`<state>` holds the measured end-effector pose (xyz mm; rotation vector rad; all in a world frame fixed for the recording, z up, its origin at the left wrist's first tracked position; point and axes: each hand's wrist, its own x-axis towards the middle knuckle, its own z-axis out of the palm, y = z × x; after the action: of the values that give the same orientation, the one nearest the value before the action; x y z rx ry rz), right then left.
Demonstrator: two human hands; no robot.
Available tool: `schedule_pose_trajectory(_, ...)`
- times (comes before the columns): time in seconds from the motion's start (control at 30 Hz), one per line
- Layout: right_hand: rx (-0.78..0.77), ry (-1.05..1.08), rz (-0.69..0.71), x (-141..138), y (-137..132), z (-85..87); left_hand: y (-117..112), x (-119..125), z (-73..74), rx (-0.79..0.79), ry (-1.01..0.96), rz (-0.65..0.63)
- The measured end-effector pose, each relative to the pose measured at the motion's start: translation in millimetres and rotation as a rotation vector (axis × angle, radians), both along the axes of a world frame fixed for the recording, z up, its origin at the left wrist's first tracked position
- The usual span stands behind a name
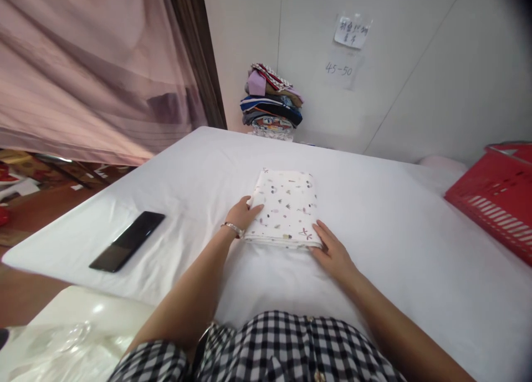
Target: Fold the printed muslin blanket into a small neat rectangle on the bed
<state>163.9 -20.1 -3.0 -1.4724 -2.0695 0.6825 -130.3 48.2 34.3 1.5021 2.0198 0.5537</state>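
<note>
A white folded cloth [286,207] printed with small plants and animals lies on the white-covered table in front of me. My left hand [243,214] holds its left edge, the thumb on top and the fingers along the side. At the near right corner my right hand [333,254] grips the cloth, with fingers against the right side and the thumb by the front edge. The layers show at the near edge, and the cloth lies flat. A bracelet [233,227] circles my left wrist.
A black phone [128,242] rests on the table [382,232] at the left. Folded clothes [272,102] are stacked by the wall behind. A red plastic basket [494,199] stands at the right. Clear plastic [78,343] lies on a white surface at lower left. A pink curtain [95,66] hangs at upper left.
</note>
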Motion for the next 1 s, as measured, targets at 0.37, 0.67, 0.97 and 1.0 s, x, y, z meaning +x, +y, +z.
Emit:
schedule_pose_trajectory(0.37,0.232,-0.21,-0.033,-11.1,-3.6,0.7,-62.9,41.5,-3.9,0.379,0.367,-0.629)
schedule_pose_trajectory(0.67,0.227,-0.489,-0.06,-16.2,-6.5,15.6,-63.2,33.8,-26.1,0.472,0.526,-0.657)
schedule_pose_trajectory(0.97,0.097,-0.483,-0.049,-17.3,-10.2,21.6,-62.5,30.6,-33.4,0.59,0.626,-0.668)
schedule_pose_trajectory(1.0,0.06,-0.462,-0.045,-15.1,-9.2,23.6,-62.5,30.9,-33.5,0.599,0.631,-0.666)
